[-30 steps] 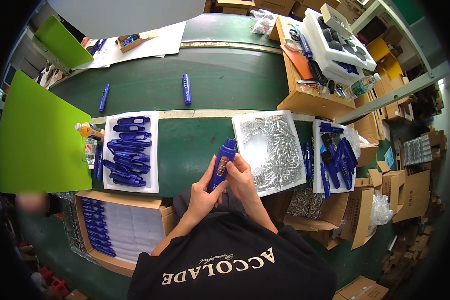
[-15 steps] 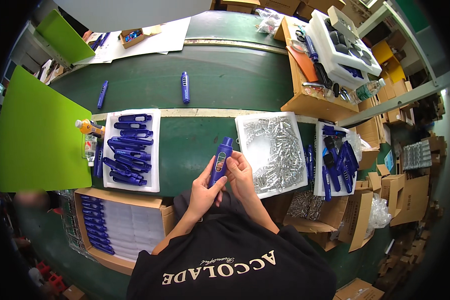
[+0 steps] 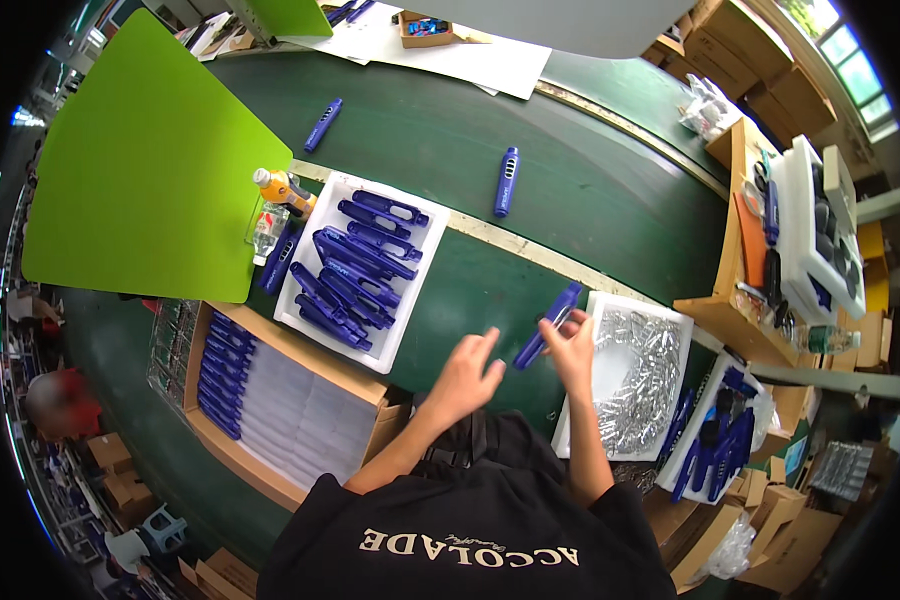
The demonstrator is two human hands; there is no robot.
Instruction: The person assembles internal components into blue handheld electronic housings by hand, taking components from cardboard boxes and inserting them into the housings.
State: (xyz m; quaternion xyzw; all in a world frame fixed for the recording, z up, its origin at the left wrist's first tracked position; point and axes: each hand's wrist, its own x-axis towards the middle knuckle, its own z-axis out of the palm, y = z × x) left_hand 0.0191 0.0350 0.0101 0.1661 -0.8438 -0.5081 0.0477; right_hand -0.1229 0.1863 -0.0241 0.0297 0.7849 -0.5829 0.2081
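My right hand (image 3: 570, 350) grips a blue pen-shaped casing (image 3: 532, 349) with a long window in its side. The casing slants over the green work surface, beside a white foam tray (image 3: 576, 420) full of small shiny metal parts (image 3: 638, 400). My left hand (image 3: 467, 375) is empty, its fingers apart, a short way left of the casing. Left of that hand, a second white foam tray (image 3: 395, 345) bears several blue casings (image 3: 355, 270) with open windows, lying in a loose pile.
Two blue pens (image 3: 508, 182) (image 3: 323, 125) lie on the green belt ahead. A carton (image 3: 260, 480) at lower left holds a row of blue pens. A green panel (image 3: 140, 180) and bottles (image 3: 284, 190) stand left. At right are a foam tray of blue parts (image 3: 715, 450) and a wooden stand (image 3: 740, 310).
Both hands held the casing before; my left hand has let go and moved away from it. My right hand has carried it toward the metal-parts tray. The view has turned left.
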